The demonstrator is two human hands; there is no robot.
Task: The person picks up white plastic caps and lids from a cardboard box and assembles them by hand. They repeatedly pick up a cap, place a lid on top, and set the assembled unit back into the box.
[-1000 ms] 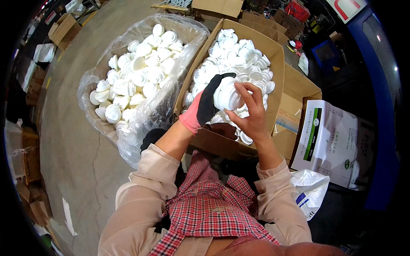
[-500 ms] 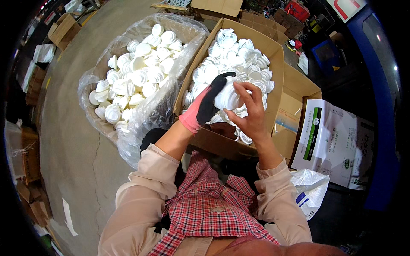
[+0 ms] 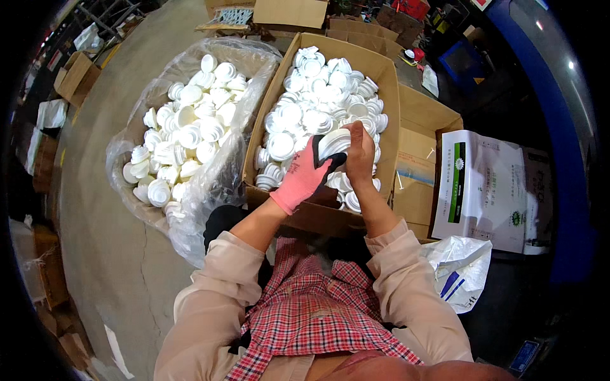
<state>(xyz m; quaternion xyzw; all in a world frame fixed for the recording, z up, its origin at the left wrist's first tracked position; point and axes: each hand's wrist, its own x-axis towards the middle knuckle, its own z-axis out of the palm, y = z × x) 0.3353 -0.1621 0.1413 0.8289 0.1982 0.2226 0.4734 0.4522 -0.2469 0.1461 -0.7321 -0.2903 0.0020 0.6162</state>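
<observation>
A white, round, stepped plastic part (image 3: 333, 143) is held between my two hands above the near half of an open cardboard box (image 3: 302, 214). My left hand (image 3: 301, 176), in a pink glove with black palm and fingers, is closed round its left and lower side. Bare, my right hand (image 3: 360, 153) grips the right side, its fingers partly hidden. Many similar white parts (image 3: 318, 82) are heaped in the box below. To the left, a box lined with a clear plastic bag (image 3: 219, 184) holds more round parts (image 3: 190, 135), slightly creamier in colour.
An open carton (image 3: 416, 168) with a few small white pieces adjoins the box on the right. Beside it lie a white printed carton (image 3: 489, 190) and a white plastic bag (image 3: 459, 273). Blue machinery (image 3: 540, 82) stands at far right. Concrete floor (image 3: 108, 209) stretches along the left.
Both hands have come lower and nearer, the held part tilting with them. My right hand went from a loose fingertip touch to a closed grip. The whole view has shifted slightly.
</observation>
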